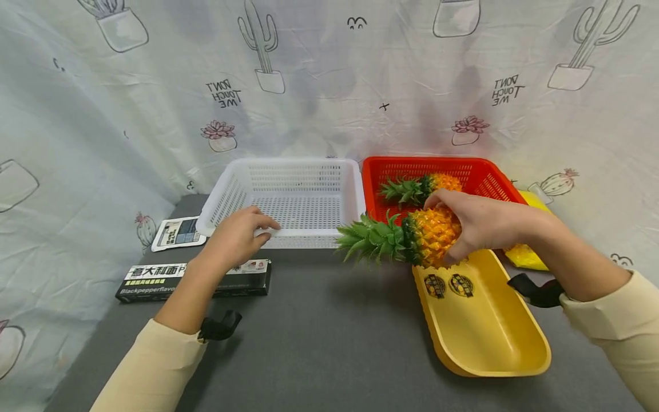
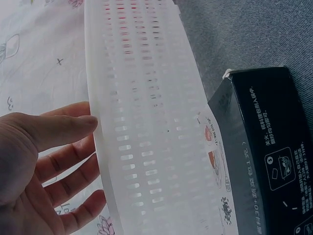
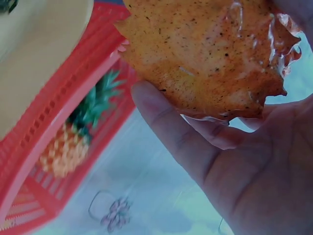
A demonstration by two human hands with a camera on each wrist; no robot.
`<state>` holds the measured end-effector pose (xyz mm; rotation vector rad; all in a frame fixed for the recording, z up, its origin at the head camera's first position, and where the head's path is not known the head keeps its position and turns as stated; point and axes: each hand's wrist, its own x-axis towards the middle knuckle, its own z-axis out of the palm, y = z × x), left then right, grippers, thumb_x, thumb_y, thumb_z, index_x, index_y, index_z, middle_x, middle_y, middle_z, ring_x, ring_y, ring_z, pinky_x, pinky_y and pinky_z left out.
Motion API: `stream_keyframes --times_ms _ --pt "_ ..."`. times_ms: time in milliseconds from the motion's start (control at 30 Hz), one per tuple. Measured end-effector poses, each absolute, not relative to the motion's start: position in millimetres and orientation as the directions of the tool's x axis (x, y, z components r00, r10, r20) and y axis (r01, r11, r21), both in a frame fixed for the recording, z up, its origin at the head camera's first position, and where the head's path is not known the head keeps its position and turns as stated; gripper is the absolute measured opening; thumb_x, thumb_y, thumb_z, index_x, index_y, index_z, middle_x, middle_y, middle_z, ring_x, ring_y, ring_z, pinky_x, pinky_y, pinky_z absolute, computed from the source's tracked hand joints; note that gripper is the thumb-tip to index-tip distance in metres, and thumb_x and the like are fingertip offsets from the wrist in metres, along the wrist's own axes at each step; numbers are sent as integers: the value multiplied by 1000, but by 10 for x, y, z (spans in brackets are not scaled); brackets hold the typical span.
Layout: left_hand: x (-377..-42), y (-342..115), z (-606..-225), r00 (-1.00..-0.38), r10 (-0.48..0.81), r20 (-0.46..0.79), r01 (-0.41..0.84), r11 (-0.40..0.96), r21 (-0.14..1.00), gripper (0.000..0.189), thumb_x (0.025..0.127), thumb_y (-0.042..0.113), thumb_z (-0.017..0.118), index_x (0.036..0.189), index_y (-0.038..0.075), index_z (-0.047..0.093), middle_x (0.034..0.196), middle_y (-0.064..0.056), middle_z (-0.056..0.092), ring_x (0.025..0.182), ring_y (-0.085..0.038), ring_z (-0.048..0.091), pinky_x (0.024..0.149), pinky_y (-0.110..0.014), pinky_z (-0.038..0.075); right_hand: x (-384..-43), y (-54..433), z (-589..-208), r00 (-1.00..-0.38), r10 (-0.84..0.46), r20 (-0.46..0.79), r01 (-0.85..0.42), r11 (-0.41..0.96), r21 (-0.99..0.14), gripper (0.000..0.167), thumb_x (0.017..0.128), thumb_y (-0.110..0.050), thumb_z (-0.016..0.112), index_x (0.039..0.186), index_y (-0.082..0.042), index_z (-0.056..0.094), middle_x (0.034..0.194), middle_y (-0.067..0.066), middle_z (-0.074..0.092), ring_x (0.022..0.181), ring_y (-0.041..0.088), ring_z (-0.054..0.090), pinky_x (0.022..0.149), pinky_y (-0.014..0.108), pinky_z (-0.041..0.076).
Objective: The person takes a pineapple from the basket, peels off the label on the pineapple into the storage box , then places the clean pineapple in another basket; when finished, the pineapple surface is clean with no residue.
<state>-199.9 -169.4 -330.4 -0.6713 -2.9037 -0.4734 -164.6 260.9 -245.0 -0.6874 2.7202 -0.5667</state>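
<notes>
My right hand grips a toy pineapple by its orange body, its leafy crown pointing left. This pineapple is held above the far end of a yellow tray and overlaps the red basket's front in the head view. In the right wrist view, its speckled orange underside lies between thumb and fingers. My left hand is at the near rim of a white perforated basket, thumb tip at the rim and fingers loosely spread. The rim partly covers those fingers in the left wrist view.
Another pineapple lies in the red basket. A yellow package lies right of it. A black pasta box and a white-edged flat package lie at left. A printed curtain hangs behind.
</notes>
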Motion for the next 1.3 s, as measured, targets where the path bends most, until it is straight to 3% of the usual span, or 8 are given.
stream_keyframes --times_ms 267,533,733,967,1300 --pt "-2004 -1700 -3342 -896 397 199 440 854 278 26 95 2 68 117 11 79 114 -12 67 102 -33 63 82 -47 52 -1860 2819 -2385 -894 -434 -109 -358 841 -405 87 67 -18 95 137 -7 44 124 12 55 104 25 57 86 38 54" --pt "-2042 -1689 -3290 -894 413 175 447 851 274 27 93 1 72 115 12 81 110 -10 69 99 -30 65 82 -47 52 -2132 3045 -2367 -920 -372 -122 -306 879 -366 92 69 -11 92 141 0 37 127 23 50 111 36 54 92 51 52" --pt "-2099 -1692 -3220 -892 431 136 452 850 270 26 90 0 73 112 11 82 104 -8 72 90 -26 65 76 -43 52 -2318 3196 -2461 -929 -350 -121 -285 883 -373 94 69 -9 92 142 4 34 127 27 50 109 39 55 93 54 52" --pt "-2139 -1651 -3194 -890 441 115 456 856 244 26 90 1 73 112 11 82 105 -7 74 93 -27 67 79 -44 54 -2484 3353 -2624 -945 -309 -110 -261 911 -320 92 70 -7 90 141 6 34 122 31 43 108 46 50 92 59 48" --pt "-2123 -1640 -3195 -904 415 100 426 864 268 25 91 2 74 113 11 82 104 -7 73 92 -25 66 78 -44 53 -2652 3311 -2898 -939 -304 -163 -250 926 -283 89 71 -11 88 142 5 36 126 32 43 112 45 44 95 62 49"
